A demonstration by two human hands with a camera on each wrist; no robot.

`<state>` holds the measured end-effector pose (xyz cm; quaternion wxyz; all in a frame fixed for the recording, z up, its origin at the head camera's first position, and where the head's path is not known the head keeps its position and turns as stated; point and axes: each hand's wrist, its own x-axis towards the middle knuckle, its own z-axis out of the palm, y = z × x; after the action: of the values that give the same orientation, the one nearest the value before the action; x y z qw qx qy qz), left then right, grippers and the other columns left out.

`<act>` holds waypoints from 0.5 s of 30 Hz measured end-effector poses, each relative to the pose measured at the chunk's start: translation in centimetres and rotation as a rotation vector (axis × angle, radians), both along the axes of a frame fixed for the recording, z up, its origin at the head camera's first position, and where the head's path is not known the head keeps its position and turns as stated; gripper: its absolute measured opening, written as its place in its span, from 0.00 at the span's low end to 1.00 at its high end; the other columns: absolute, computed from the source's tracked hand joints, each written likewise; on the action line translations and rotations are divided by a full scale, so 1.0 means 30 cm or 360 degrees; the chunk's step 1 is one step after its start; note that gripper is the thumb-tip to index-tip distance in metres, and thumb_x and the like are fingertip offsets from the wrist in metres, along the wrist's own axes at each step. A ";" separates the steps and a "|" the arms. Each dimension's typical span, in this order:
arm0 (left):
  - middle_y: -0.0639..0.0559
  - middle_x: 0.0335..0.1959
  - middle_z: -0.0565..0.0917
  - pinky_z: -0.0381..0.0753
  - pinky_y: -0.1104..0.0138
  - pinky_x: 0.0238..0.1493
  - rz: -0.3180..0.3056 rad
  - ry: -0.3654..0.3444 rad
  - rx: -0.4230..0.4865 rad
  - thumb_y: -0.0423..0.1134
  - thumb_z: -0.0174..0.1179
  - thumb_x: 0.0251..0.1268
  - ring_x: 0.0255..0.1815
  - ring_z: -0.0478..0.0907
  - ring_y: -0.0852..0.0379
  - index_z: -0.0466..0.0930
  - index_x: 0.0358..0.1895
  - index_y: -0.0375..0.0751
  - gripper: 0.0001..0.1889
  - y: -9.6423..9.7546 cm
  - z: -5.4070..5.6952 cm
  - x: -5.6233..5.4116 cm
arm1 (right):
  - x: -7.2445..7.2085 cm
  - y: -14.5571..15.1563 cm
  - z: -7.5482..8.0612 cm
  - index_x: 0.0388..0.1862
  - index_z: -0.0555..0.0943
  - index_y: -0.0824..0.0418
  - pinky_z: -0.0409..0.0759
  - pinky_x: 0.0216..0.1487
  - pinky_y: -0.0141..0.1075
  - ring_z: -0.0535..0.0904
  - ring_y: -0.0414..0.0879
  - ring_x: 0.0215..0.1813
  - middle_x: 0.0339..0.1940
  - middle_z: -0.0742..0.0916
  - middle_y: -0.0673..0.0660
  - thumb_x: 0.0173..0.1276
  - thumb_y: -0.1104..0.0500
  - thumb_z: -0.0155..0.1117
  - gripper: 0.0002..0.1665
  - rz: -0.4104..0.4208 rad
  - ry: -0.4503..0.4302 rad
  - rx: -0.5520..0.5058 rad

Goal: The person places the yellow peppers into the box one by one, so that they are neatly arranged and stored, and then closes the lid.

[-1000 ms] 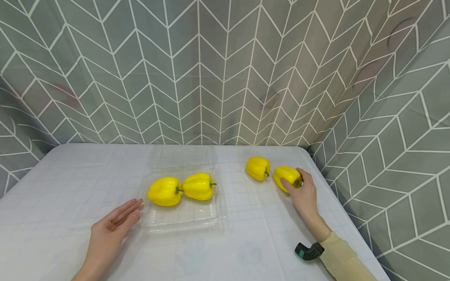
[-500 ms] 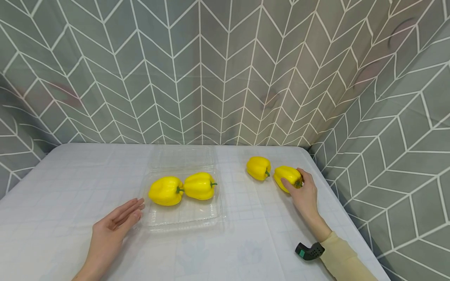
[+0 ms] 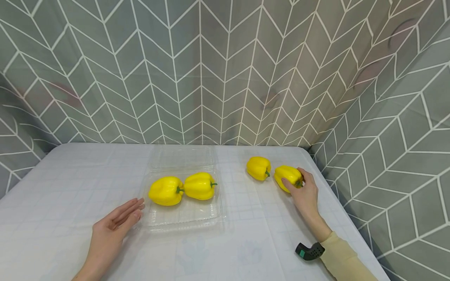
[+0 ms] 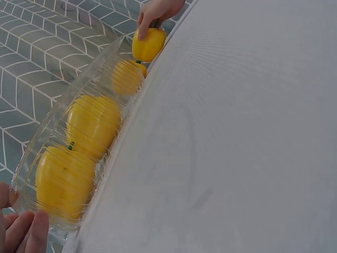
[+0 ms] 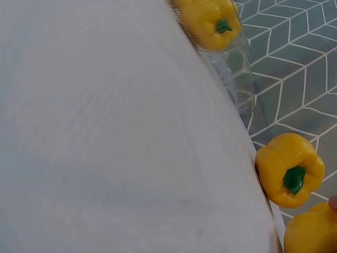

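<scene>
On the right of the table, my right hand (image 3: 306, 196) grips a yellow bell pepper (image 3: 285, 176) at its stem end, thumb on the near side and fingers on the far side. A second yellow bell pepper (image 3: 258, 168) lies just left of it, its green stem showing in the right wrist view. Two more bell peppers, one at left (image 3: 165, 191) and one at right (image 3: 199, 186), lie end to end in a clear plastic clamshell box (image 3: 186, 215). My left hand (image 3: 111, 228) has its fingers extended, fingertips right at the box's left edge.
The box's clear lid (image 3: 182, 157) lies folded back toward the wall. A white cloth covers the table (image 3: 242, 242). A grey curtain (image 3: 211, 78) with a white chevron pattern rises behind and on the right. A black device (image 3: 309, 251) sits at my right wrist.
</scene>
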<state>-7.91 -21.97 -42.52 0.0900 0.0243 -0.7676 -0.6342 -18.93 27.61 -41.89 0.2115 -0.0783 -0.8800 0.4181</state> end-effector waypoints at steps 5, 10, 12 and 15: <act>0.62 0.59 0.84 0.84 0.76 0.51 0.0018 -0.0028 -0.0011 0.42 0.64 0.70 0.53 0.84 0.68 0.68 0.71 0.33 0.31 0.000 0.002 -0.001 | 0.002 -0.001 0.004 0.72 0.66 0.66 0.68 0.73 0.56 0.68 0.62 0.68 0.66 0.74 0.67 0.66 0.52 0.72 0.42 -0.0001 0.0004 -0.0003; 0.63 0.59 0.84 0.84 0.77 0.50 0.0032 -0.0047 -0.0007 0.42 0.64 0.70 0.53 0.83 0.69 0.68 0.71 0.34 0.31 0.002 0.001 -0.002 | 0.004 -0.001 0.013 0.73 0.66 0.66 0.68 0.74 0.57 0.68 0.63 0.69 0.67 0.74 0.67 0.66 0.51 0.72 0.42 0.0004 0.0007 -0.0003; 0.63 0.59 0.84 0.84 0.77 0.50 0.0032 -0.0053 -0.0006 0.42 0.64 0.70 0.53 0.83 0.70 0.68 0.71 0.34 0.31 0.002 0.001 -0.002 | 0.005 -0.002 0.018 0.73 0.66 0.66 0.67 0.74 0.57 0.68 0.63 0.70 0.68 0.73 0.66 0.66 0.51 0.72 0.43 0.0004 0.0011 -0.0004; 0.63 0.59 0.84 0.84 0.77 0.50 0.0026 -0.0054 -0.0002 0.43 0.64 0.70 0.53 0.83 0.70 0.68 0.71 0.34 0.31 0.000 0.001 -0.002 | 0.007 -0.003 0.027 0.73 0.66 0.66 0.67 0.74 0.57 0.68 0.62 0.70 0.68 0.74 0.66 0.65 0.51 0.72 0.43 0.0001 0.0017 -0.0008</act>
<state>-7.96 -21.96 -42.50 0.0823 0.0412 -0.7691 -0.6324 -18.73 27.52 -41.09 0.2160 -0.0762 -0.8778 0.4208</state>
